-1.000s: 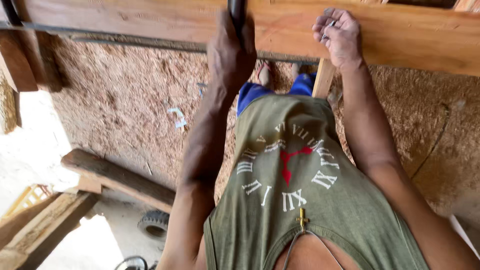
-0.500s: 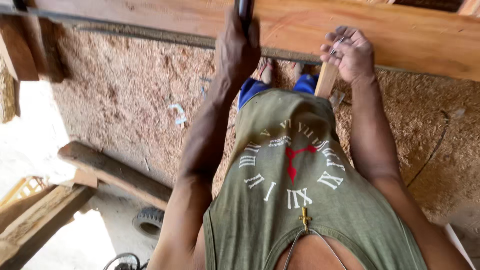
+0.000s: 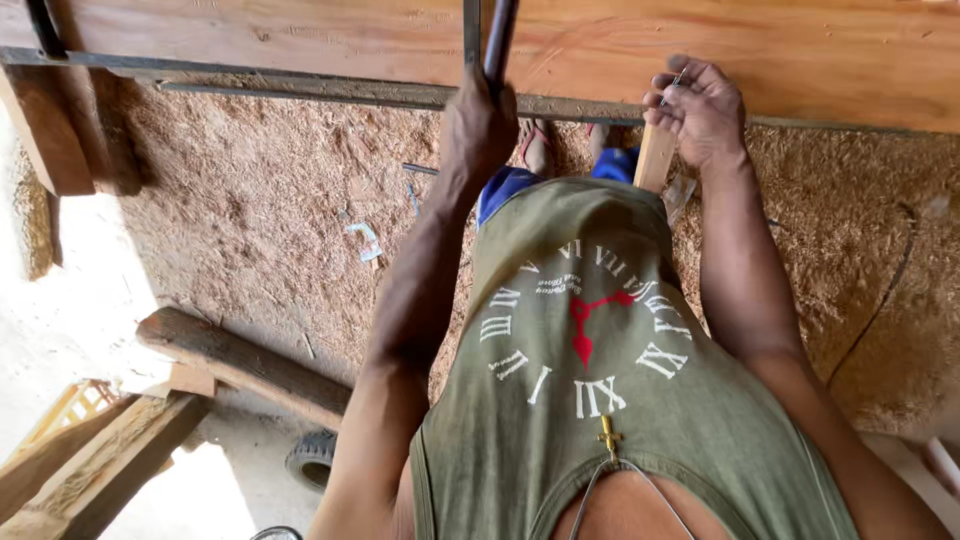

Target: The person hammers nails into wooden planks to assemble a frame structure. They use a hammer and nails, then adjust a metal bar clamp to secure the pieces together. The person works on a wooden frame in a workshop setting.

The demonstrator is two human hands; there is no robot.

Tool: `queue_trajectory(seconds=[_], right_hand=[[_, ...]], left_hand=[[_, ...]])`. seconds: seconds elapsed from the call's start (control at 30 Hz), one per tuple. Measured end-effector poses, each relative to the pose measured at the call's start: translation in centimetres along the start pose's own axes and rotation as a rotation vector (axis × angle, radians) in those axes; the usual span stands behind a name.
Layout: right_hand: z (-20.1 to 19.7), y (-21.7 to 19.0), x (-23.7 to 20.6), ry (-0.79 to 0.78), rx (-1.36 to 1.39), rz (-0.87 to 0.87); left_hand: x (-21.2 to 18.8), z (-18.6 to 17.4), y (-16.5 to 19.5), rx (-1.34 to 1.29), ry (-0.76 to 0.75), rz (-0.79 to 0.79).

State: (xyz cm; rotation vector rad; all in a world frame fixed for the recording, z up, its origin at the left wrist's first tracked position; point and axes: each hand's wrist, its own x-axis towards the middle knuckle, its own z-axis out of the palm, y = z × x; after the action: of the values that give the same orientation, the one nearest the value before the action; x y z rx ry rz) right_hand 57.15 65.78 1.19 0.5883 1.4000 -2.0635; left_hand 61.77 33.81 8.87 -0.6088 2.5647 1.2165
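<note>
I look down my own chest at a wide orange wooden board (image 3: 300, 35) that runs across the top of the view. My left hand (image 3: 480, 120) is closed around a dark round handle (image 3: 500, 35) that rises over the board's edge. My right hand (image 3: 700, 110) hovers at the board's near edge, its fingers pinching a small thin metal piece (image 3: 676, 82), possibly a nail. Just below that hand a short pale wooden stick (image 3: 655, 158) stands upright against my leg.
Sawdust and wood shavings (image 3: 250, 200) cover the floor below the board. A dark metal bar (image 3: 300, 88) runs under the board's edge. A log (image 3: 240, 365), timber offcuts (image 3: 90, 460) and a small tyre (image 3: 312, 458) lie at the lower left.
My right hand has come down from the board's face to its near edge, with the small metal piece held in its fingertips. My left hand stays on the handle.
</note>
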Motion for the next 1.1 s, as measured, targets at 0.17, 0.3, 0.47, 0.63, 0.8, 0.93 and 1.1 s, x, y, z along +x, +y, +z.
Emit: queue_trajectory(seconds=[0.17,0.3,0.47,0.63,0.8,0.93,1.1], right_hand=[[-0.3,-0.2,-0.4,0.075,0.027,0.002],[-0.3,-0.5,-0.6,0.058,0.032,-0.022],[0.0,-1.0,-0.6,0.068,0.107,0.006],[0.5,-1.6,-0.2,-0.08,0.083,0.016],[1.2,-2.4,0.6,-0.197,0.183,0.05],[1.6,-3.1,1.2,-0.211,0.202,0.06],[2.1,-3.7,1.5,-0.172,0.26,0.094]], left_hand=[[0.0,-3.7,6.0,-0.351,0.335,0.479],[1.2,0.8,3.9,-0.202,0.605,0.665],[-0.3,3.0,-3.1,0.087,-0.13,-0.141],[1.0,-2.1,1.3,0.046,0.237,0.198],[0.8,-4.1,5.1,-0.434,0.395,0.526],[0.1,0.9,1.3,-0.369,0.371,0.519],[-0.8,1.8,-4.2,0.097,0.087,-0.101]])
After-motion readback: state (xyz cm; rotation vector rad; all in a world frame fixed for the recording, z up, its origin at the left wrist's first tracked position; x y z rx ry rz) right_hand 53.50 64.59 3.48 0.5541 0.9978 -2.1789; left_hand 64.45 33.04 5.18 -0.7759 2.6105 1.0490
